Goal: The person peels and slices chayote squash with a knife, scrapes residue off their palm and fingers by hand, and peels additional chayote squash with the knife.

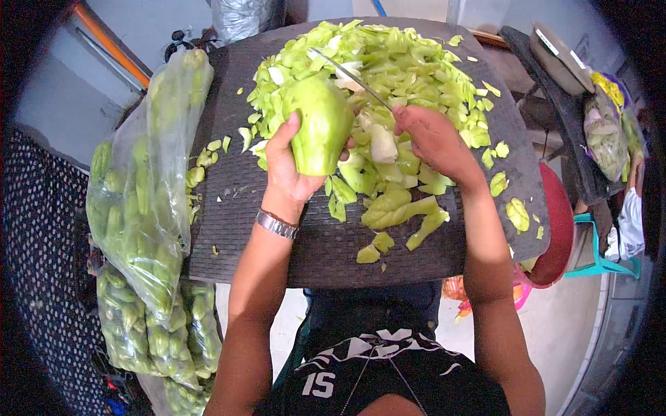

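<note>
My left hand (290, 158) is wrapped round the lower part of a pale green papaya (316, 118), holding it above the table with its narrower end towards me. Its skin looks pared away in flat facets. In my right hand (433, 142) a long thin knife (357, 80) is gripped by the handle, which the fingers hide. The blade points up and to the left, just beyond the fruit; I cannot tell whether they touch. Behind and under both hands spreads a big heap of green peelings (409, 69), with some whitish pieces among them.
Clear plastic bags of long green fruit (142, 187) stand against the table's left side. The dark woven-pattern table (312, 256) has scattered peelings near its edges. To the right are a red tub (555, 229), a teal stool (603, 249) and another person's arm (635, 173).
</note>
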